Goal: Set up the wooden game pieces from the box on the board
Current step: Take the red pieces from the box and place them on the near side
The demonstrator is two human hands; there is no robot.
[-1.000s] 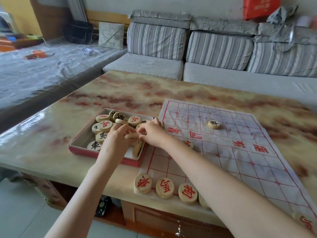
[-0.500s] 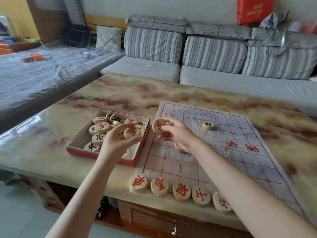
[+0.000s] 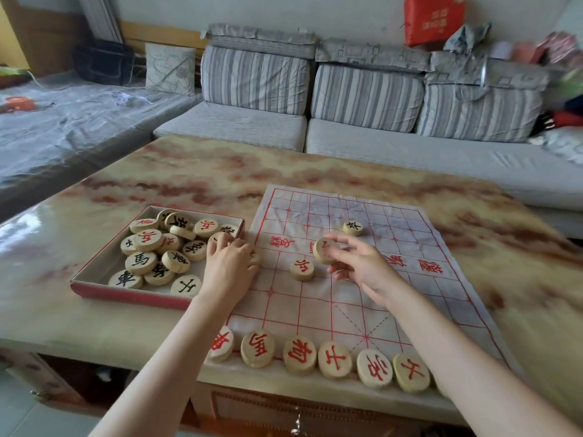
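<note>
Carrying piece (image 3: 325, 250) further across board (image 3: 410, 279)

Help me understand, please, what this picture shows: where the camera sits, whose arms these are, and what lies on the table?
There is no machine here. The single picture comes from a wide-angle camera worn on a person's head, looking forward and down, so the two bare arms are the wearer's own.

On the marbled table lies a paper game board with a red grid. Beside it, on the left, sits a red box of round wooden pieces marked in red or black.

Six red-marked pieces stand in a row along the board's near edge. One red-marked piece and one black-marked piece lie further up.

The left hand reaches into the box; whether it grips anything is hidden. The right hand holds one wooden piece over the board.
</note>
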